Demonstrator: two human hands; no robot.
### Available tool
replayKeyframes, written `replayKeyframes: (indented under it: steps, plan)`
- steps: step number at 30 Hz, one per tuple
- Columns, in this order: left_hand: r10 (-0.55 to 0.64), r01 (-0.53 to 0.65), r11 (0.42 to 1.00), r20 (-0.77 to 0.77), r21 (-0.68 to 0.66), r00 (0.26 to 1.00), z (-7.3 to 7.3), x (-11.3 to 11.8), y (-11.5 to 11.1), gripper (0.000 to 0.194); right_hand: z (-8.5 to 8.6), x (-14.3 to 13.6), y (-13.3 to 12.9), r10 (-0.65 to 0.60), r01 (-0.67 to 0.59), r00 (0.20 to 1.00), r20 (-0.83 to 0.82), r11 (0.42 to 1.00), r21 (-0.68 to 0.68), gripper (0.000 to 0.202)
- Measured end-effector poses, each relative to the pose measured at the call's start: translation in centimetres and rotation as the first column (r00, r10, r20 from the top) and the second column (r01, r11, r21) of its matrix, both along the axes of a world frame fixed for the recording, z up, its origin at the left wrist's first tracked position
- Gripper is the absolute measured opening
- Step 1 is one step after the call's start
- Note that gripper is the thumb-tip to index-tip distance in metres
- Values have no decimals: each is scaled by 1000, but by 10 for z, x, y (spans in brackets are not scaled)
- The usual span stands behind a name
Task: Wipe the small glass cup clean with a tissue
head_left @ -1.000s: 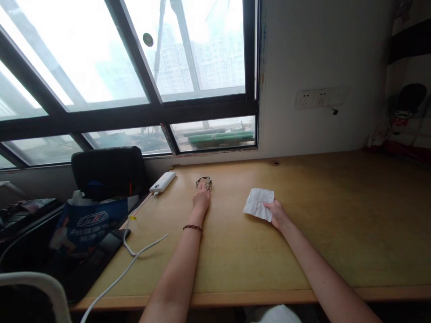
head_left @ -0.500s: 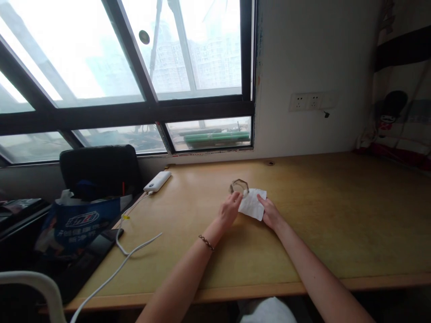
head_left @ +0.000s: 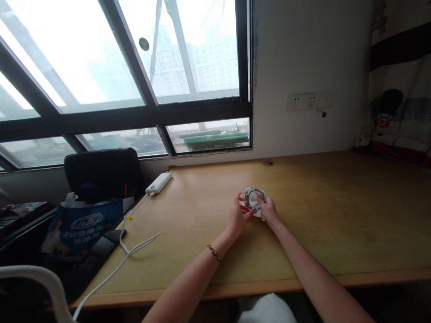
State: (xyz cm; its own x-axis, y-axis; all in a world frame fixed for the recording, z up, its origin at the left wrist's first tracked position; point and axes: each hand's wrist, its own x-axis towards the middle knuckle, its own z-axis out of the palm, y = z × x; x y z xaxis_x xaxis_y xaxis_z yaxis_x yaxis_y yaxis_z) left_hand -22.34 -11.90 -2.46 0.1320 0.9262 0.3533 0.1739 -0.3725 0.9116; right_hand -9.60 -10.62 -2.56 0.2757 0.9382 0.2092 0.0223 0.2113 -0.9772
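Observation:
A small, clear faceted glass ashtray (head_left: 253,198) is held above the table, its round hollow facing me. Behind and below it shows a crumpled white tissue (head_left: 259,215). My right hand (head_left: 270,211) grips the ashtray's right side through the tissue, thumb pressed over the rim. My left hand (head_left: 238,216) is curled around the left side, fingers spaced along the edge and touching the glass. A braided bracelet (head_left: 213,252) circles my left wrist. The fingertips behind the ashtray are hidden.
The wooden table (head_left: 323,215) reaches to the wall. A white power bank (head_left: 159,183) with a white cable (head_left: 121,264) lies at its left edge. Beyond that edge are a black chair (head_left: 101,170) and a blue bag (head_left: 85,224). A curtain (head_left: 400,103) hangs at right.
The ashtray has moved right from beside the tissue onto it, and the tissue is now folded around it. My right hand now grips both, and my left hand has shifted right.

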Motion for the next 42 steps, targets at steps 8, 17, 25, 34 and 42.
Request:
replayKeyframes:
  steps: [8, 17, 25, 34, 42]
  plan:
    - [-288, 378, 888, 324, -263, 901, 6, -11, 10, 77, 13, 3, -12, -14, 13, 993, 119, 1000, 2, 54]
    - [-14, 129, 963, 430, -238, 903, 11, -11, 8, 70, 9, 5, -5, 241, -353, 776, -583, 932, -85, 27]
    - [35, -2, 995, 349, -95, 936, 5, -9, 8, 70, 9, -3, -16, 390, -524, 769, -506, 838, -150, 25]
    - [19, -27, 999, 211, 34, 977, 9, 1, -3, 71, 5, -1, -13, 150, -130, 977, 154, 983, -133, 40]
    - [99, -102, 995, 92, 22, 991, 9, -1, -7, 73, 10, -3, -15, 30, -8, 978, 208, 994, -107, 51]
